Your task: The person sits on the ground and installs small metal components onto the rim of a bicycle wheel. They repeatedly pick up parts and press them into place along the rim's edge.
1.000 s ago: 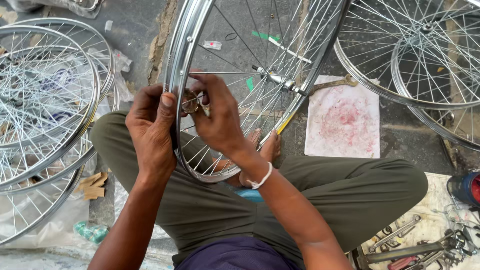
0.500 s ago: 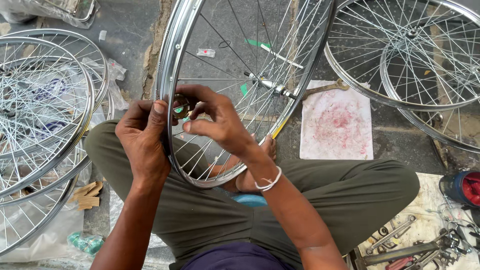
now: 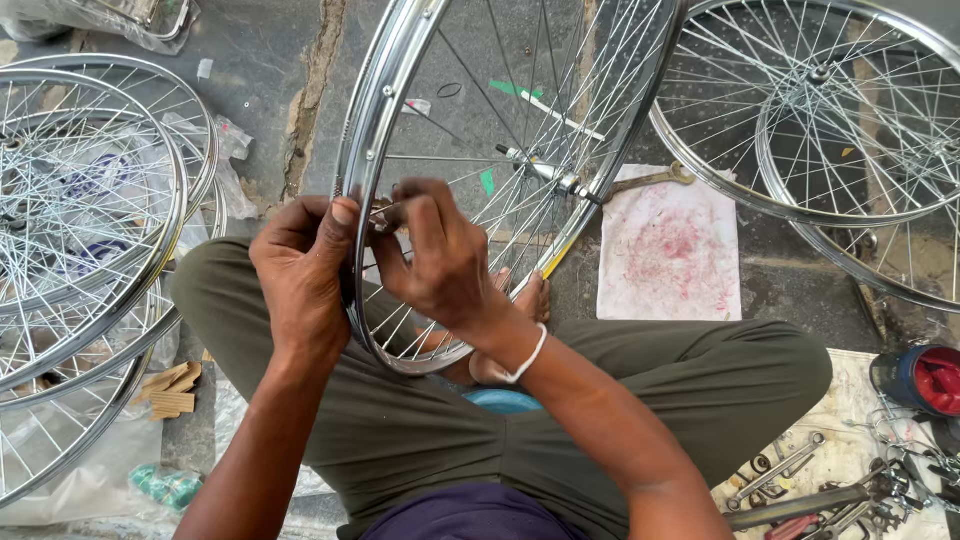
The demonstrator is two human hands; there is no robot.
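Daylight falls on a cracked grey concrete floor (image 3: 260,60), with finished spoked wheels (image 3: 80,230) stacked at its left edge, more wheels (image 3: 830,120) at the upper right, and a pink-stained white cloth (image 3: 670,250) spread between.

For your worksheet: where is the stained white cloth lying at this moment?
In the head view, the white cloth lies flat on the ground right of centre, beside the upright wheel, with a spanner at its top edge.

Soft, even daylight fills the scene, with only faint shadows on the ground (image 3: 250,60). The chrome wheel rim (image 3: 362,150) carries mild glare. Focus is sharp, though the edges seem slightly stretched.
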